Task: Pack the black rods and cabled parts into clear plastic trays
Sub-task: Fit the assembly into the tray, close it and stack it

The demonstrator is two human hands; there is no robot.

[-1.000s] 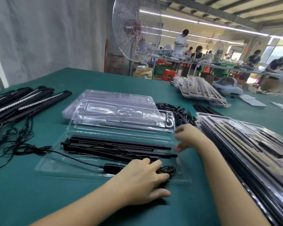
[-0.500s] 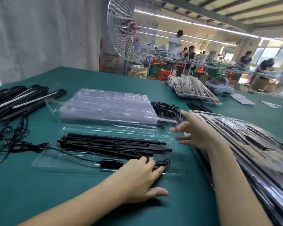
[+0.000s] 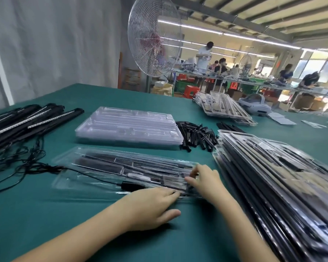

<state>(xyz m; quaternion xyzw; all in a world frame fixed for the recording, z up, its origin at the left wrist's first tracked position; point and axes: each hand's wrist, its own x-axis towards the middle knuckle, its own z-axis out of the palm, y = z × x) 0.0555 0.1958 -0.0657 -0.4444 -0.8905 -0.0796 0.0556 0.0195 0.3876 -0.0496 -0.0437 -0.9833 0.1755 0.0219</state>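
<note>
Now capping: clear lid (image 3: 121, 163) over the filled tray (image 3: 68, 184); left hand (image 3: 151, 207) presses flat at its near edge, right hand (image 3: 204, 180) grip unclear. Next, probably: tuck cable (image 3: 95, 176), snap shut.

table (image 3: 45, 214) open left, packed trays (image 3: 273, 186) block right
</note>
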